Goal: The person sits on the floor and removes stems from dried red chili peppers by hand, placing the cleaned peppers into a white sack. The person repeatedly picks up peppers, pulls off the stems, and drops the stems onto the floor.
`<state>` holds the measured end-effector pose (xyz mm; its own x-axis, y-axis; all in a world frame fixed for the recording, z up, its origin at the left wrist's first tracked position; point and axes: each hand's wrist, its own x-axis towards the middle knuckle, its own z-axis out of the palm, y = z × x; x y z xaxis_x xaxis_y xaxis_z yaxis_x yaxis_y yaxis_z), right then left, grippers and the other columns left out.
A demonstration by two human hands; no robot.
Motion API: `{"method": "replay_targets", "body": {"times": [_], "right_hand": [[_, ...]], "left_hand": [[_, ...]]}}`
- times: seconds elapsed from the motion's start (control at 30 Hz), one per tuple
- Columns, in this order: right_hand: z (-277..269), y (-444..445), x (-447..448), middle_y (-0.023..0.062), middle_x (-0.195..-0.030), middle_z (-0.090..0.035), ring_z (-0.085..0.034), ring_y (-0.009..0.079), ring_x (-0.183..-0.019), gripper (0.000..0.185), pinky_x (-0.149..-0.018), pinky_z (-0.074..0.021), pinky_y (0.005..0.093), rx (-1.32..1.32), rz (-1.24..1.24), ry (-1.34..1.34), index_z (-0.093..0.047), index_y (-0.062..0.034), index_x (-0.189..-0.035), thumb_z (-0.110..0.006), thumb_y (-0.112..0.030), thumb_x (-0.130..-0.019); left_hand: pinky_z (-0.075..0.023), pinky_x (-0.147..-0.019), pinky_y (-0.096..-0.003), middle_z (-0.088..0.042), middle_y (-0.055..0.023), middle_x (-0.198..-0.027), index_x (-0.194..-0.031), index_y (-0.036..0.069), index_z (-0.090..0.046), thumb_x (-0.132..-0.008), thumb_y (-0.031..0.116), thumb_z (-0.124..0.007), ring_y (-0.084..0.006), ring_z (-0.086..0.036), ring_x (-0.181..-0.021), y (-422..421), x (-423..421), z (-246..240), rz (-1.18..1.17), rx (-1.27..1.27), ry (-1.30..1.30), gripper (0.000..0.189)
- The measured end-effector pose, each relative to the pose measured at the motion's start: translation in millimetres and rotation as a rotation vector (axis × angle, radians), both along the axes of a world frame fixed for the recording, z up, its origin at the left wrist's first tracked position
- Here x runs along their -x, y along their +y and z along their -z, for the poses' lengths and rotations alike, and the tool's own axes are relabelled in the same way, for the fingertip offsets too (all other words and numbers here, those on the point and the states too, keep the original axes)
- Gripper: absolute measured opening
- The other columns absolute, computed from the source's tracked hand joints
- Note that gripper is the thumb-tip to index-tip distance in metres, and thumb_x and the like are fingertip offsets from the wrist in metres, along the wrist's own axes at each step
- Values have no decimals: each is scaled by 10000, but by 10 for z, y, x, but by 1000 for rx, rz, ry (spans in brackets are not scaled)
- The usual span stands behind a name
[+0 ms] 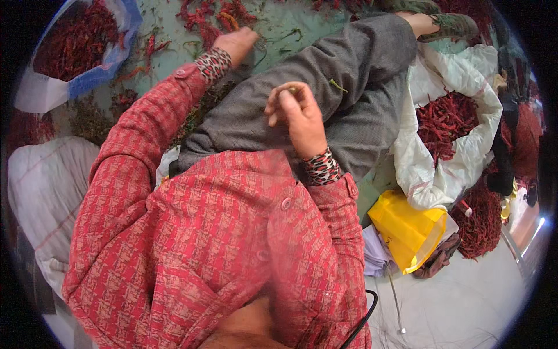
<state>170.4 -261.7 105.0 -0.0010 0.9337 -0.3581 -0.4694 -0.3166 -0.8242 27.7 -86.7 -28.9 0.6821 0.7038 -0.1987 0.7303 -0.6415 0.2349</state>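
Observation:
My left hand (237, 46) reaches out over the green floor covering, low and slightly blurred. Its fingers point down beside a heap of dried red chili peppers (209, 32); whether they grip anything is hidden. Above my lap is my right hand (298, 113), fingers curled and thumb bent toward them. A tiny greenish bit shows near its thumb tip, too small to name or to tell if it is held. On my grey trousers (261, 109) lies a green chili stem (338, 85). Loose red peppers and green stems (296, 32) are scattered beyond my left hand.
A blue-and-white bag (126, 43) of dark red chilies stands at upper left. To the right is an open white woven sack (409, 170) with red chilies. A yellow bag (405, 227) lies below it, near another chili pile (477, 229). A stuffed white sack (48, 187) sits at left.

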Motion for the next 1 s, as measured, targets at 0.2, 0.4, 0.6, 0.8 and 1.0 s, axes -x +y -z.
{"method": "replay_targets", "body": {"times": [0.2, 0.4, 0.6, 0.8, 1.0], "right_hand": [[40, 382, 34, 86, -850, -563, -551, 158, -714, 214, -672, -450, 256, -112, 152, -313, -499, 9, -924, -423, -190, -907], [142, 604, 302, 134, -808, -552, -547, 238, -714, 223, -662, -434, 308, -314, -68, -652, -491, -9, -1037, -442, -155, -877], [260, 500, 271, 171, -787, -550, -557, 284, -717, 164, -638, -437, 328, -274, -212, -696, -496, -8, -941, -502, -142, -846], [170, 489, 272, 166, -711, -556, -567, 311, -663, 134, -579, -440, 354, -302, -148, -829, -525, -22, -847, -559, -146, -812], [153, 476, 215, 125, -653, -543, -575, 212, -596, 91, -553, -445, 280, -554, -221, -825, -547, -21, -817, -567, -108, -799]], "left_hand": [[-440, -704, -252, -576, -50, -816, -965, 62, -543, -840, 166, -522, -135, -562, -776, 212, 468, -801, -339, 175, -662, 164], [-429, -725, -225, -537, -19, -819, -918, 25, -547, -827, 68, -542, -83, -519, -809, -493, 302, -1244, -226, 508, -986, 101], [-400, -626, -211, -497, 21, -781, -908, 16, -538, -838, 112, -528, -62, -469, -707, -628, 391, -1265, -187, 544, -898, 119], [-375, -588, -193, -476, 32, -717, -872, 26, -529, -844, 151, -498, -51, -443, -654, -667, 263, -1330, -532, 799, -980, 132], [-400, -578, -193, -530, 22, -738, -900, 28, -553, -842, 176, -509, -48, -470, -634, -443, 144, -971, -749, 896, -1093, 165]]}}
